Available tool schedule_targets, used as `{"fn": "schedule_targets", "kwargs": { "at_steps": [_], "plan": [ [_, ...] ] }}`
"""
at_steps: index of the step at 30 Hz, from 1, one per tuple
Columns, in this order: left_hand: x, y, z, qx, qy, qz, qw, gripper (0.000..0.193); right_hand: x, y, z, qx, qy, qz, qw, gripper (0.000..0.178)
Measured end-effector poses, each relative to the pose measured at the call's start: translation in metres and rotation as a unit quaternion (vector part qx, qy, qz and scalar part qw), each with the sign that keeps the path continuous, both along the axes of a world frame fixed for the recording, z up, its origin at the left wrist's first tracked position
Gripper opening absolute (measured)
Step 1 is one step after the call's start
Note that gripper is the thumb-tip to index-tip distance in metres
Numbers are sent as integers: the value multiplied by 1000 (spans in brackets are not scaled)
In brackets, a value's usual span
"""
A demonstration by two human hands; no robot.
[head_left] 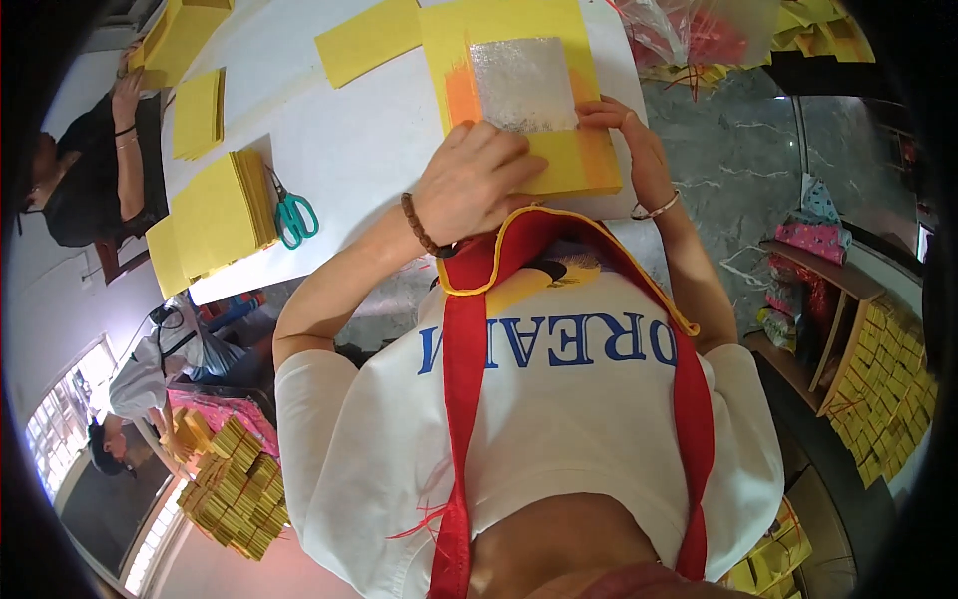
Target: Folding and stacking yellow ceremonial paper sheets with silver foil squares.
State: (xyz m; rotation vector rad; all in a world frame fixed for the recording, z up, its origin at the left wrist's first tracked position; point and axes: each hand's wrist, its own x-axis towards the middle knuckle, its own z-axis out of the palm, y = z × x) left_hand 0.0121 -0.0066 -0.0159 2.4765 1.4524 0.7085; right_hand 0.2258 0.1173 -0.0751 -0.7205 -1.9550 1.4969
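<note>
A stack of yellow paper sheets [597, 172] lies near the front edge of the white table. Its top sheet bears a silver square [524, 82] flanked by orange patches. My left hand [474, 172], with a brown bead bracelet at the wrist, is curled over the near left corner of the stack, knuckles up; its fingertips are partly hidden. My right hand [639, 150] rests along the right edge, fingers stretched out and fingertips touching the paper beside the silver square. A red apron [464, 399] with yellow trim bulges up just below the stack.
Teal-handled scissors [292, 215] lie on the white table [349, 140] beside a fanned yellow paper pile [215, 220]. More yellow paper [369, 42] lies farther back. Two people work at the left, one near bundled yellow paper [235, 489]. A wooden shelf [828, 329] stands at right.
</note>
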Motion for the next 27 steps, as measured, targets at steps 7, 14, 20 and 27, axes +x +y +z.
{"fn": "schedule_targets", "kwargs": {
  "at_steps": [7,14,20,27],
  "plan": [
    [0,4,-1,-43,-64,31,997,35,1,-2,-7,17,6,-12,1000,45],
    [1,1,-3,-12,-20,30,999,37,2,2,-14,-2,24,12,1000,41],
    [-2,2,-4,-17,-102,18,995,20,-1,-4,-18,-65,96,16,993,47],
    [-3,4,-4,-178,-231,94,952,10,-1,-1,-17,-101,85,11,991,47]
  ]
}}
